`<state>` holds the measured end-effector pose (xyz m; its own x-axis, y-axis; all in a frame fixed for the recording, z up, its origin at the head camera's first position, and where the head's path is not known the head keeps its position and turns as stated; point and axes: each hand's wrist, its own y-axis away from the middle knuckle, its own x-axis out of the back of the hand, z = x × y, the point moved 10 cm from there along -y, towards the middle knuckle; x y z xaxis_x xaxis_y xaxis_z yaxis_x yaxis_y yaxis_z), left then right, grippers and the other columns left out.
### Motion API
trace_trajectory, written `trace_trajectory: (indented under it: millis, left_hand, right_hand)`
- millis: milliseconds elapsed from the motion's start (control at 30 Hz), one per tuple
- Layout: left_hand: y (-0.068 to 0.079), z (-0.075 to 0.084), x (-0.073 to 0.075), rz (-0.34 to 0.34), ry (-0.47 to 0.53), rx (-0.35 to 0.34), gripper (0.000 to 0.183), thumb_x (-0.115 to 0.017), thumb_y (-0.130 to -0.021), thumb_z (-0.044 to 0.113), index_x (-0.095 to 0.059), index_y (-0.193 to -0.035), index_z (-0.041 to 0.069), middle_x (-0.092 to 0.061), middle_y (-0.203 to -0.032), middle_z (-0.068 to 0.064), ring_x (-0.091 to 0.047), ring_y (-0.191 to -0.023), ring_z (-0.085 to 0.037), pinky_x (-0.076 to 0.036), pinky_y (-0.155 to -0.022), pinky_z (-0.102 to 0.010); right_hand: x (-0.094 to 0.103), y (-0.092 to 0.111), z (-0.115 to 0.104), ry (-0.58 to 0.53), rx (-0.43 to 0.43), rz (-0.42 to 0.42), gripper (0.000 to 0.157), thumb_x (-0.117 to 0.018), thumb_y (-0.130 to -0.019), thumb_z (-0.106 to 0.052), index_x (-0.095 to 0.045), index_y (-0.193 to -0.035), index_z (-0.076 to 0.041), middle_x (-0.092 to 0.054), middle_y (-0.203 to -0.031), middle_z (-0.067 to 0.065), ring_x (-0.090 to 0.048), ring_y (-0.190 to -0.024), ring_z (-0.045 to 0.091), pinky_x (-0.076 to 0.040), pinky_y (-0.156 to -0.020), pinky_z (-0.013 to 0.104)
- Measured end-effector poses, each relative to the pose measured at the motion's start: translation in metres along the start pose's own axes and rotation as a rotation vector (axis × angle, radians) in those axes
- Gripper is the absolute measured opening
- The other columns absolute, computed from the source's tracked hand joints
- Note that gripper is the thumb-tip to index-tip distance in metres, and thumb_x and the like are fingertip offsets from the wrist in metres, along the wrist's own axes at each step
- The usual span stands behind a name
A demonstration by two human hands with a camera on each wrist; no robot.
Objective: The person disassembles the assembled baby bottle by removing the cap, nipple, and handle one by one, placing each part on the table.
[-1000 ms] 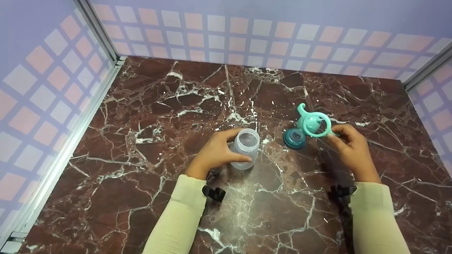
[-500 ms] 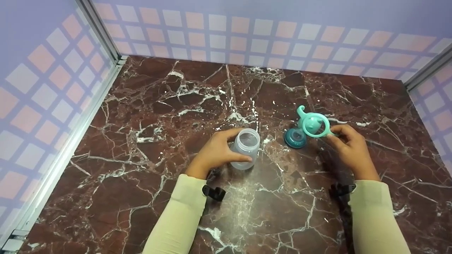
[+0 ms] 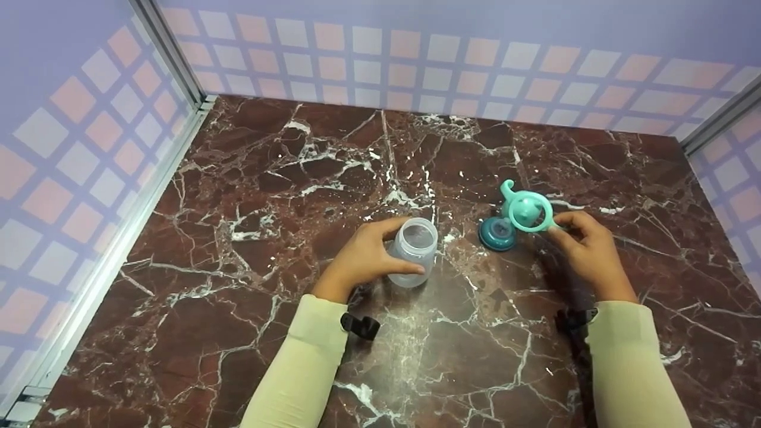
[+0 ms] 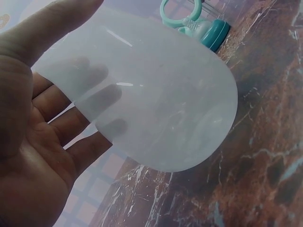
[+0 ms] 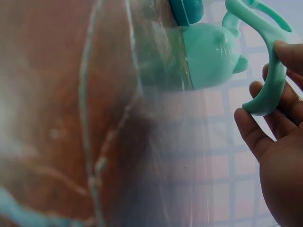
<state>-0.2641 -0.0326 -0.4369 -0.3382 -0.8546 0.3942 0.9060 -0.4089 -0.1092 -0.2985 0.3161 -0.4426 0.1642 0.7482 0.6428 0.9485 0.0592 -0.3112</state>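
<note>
My left hand [image 3: 359, 255] grips a translucent baby bottle [image 3: 418, 254], upright with its open threaded neck facing up. In the left wrist view the bottle [image 4: 175, 104] fills the middle, fingers showing faintly through its wall. My right hand [image 3: 591, 255] pinches one curved handle of a mint-green bottle handle ring [image 3: 531, 229], held tilted. Behind the ring sits a mint bottle cap [image 3: 525, 209] with small ear-like points, plainer in the right wrist view as a rounded cap [image 5: 208, 56]. A dark teal screw collar with a clear nipple [image 3: 497, 239] rests on the table beside it.
The table [image 3: 267, 333] has a dark red marbled top with white veins. A checkered lilac wall [image 3: 380, 59] rises along the back, with side panels and metal posts [image 3: 169, 53] at left and right. Each wrist wears a black strap mount [image 3: 361, 326].
My right hand and the handle ring have shifted very slightly left and toward me. The left hand keeps its grip on the bottle; the cap and collar stay in place.
</note>
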Motion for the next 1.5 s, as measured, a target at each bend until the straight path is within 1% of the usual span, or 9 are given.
trace_trajectory:
  millis: [400, 633, 800, 933, 1033, 1200, 1267, 1367, 1500]
  left_hand:
    - [-0.001, 0.001, -0.001, -0.006, -0.014, 0.021, 0.084, -0.091, -0.057, 0.041, -0.059, -0.133, 0.025, -0.068, -0.120, 0.009, -0.059, -0.117, -0.011, -0.041, -0.108, -0.038]
    - [0.000, 0.003, -0.002, -0.006, -0.018, 0.002, 0.083, -0.091, -0.058, 0.038, -0.058, -0.133, 0.023, -0.068, -0.121, 0.007, -0.061, -0.115, -0.013, -0.043, -0.107, -0.040]
    - [0.000, 0.002, -0.002, -0.004, -0.028, 0.006, 0.085, -0.091, -0.058, 0.039, -0.058, -0.134, 0.022, -0.067, -0.121, 0.006, -0.060, -0.116, -0.014, -0.043, -0.107, -0.042]
    - [0.000, 0.002, -0.002, -0.004, -0.025, 0.011, 0.084, -0.091, -0.057, 0.042, -0.059, -0.133, 0.024, -0.068, -0.121, 0.008, -0.060, -0.117, -0.014, -0.043, -0.107, -0.040]
    - [0.001, 0.003, -0.003, -0.007, -0.023, 0.012, 0.082, -0.091, -0.058, 0.039, -0.059, -0.132, 0.024, -0.068, -0.120, 0.008, -0.060, -0.118, -0.015, -0.043, -0.107, -0.042]
    - [0.002, 0.001, -0.005, -0.010, -0.002, 0.016, 0.086, -0.092, -0.058, 0.037, -0.057, -0.135, 0.020, -0.068, -0.122, 0.002, -0.062, -0.115, -0.018, -0.044, -0.106, -0.041]
    - [0.002, 0.000, -0.006, -0.010, 0.006, 0.018, 0.090, -0.091, -0.057, 0.039, -0.055, -0.137, 0.018, -0.067, -0.123, 0.000, -0.062, -0.114, -0.017, -0.044, -0.106, -0.039]
    - [0.002, 0.000, -0.005, -0.009, 0.008, 0.022, 0.090, -0.091, -0.057, 0.038, -0.055, -0.137, 0.018, -0.067, -0.123, 0.002, -0.062, -0.113, -0.015, -0.044, -0.106, -0.039]
    - [0.000, 0.002, -0.003, -0.001, -0.001, 0.004, 0.086, -0.092, -0.057, 0.039, -0.058, -0.134, 0.021, -0.068, -0.120, 0.004, -0.062, -0.112, -0.015, -0.044, -0.106, -0.041]
  right_hand:
    - [-0.002, -0.003, 0.005, 0.052, -0.008, -0.024, 0.024, -0.066, -0.092, -0.021, -0.067, -0.106, -0.001, -0.064, -0.105, 0.013, -0.050, -0.088, -0.004, -0.039, -0.076, 0.008]
    - [-0.004, -0.006, 0.008, 0.151, -0.033, -0.059, 0.025, -0.065, -0.093, -0.028, -0.070, -0.108, -0.009, -0.064, -0.108, 0.009, -0.049, -0.090, -0.005, -0.040, -0.079, 0.015]
    - [-0.005, -0.008, 0.009, 0.153, -0.035, -0.071, 0.026, -0.067, -0.092, -0.028, -0.070, -0.109, -0.009, -0.065, -0.108, 0.010, -0.049, -0.090, -0.009, -0.040, -0.080, 0.014]
    - [-0.006, -0.010, 0.011, 0.154, -0.035, -0.088, 0.027, -0.065, -0.093, -0.030, -0.069, -0.109, -0.008, -0.065, -0.110, 0.010, -0.049, -0.090, -0.007, -0.040, -0.080, 0.014]
    - [-0.008, -0.010, 0.013, 0.151, -0.054, -0.113, 0.029, -0.063, -0.094, -0.031, -0.068, -0.111, -0.008, -0.064, -0.114, 0.012, -0.055, -0.099, 0.007, -0.046, -0.087, 0.027]
    - [-0.011, -0.010, 0.018, 0.150, -0.070, -0.142, 0.031, -0.062, -0.095, -0.032, -0.066, -0.113, -0.007, -0.063, -0.116, 0.015, -0.057, -0.105, 0.024, -0.047, -0.090, 0.046]
    - [-0.012, -0.010, 0.019, 0.156, -0.072, -0.152, 0.031, -0.061, -0.095, -0.032, -0.066, -0.113, -0.007, -0.063, -0.117, 0.015, -0.058, -0.106, 0.025, -0.047, -0.090, 0.047]
    - [-0.013, -0.012, 0.019, 0.147, -0.084, -0.174, 0.032, -0.062, -0.095, -0.031, -0.065, -0.114, -0.005, -0.061, -0.121, 0.019, -0.057, -0.112, 0.036, -0.045, -0.094, 0.055]
    - [-0.014, -0.015, 0.020, 0.154, -0.095, -0.188, 0.030, -0.062, -0.095, -0.030, -0.066, -0.114, -0.006, -0.062, -0.121, 0.019, -0.058, -0.110, 0.037, -0.044, -0.093, 0.055]
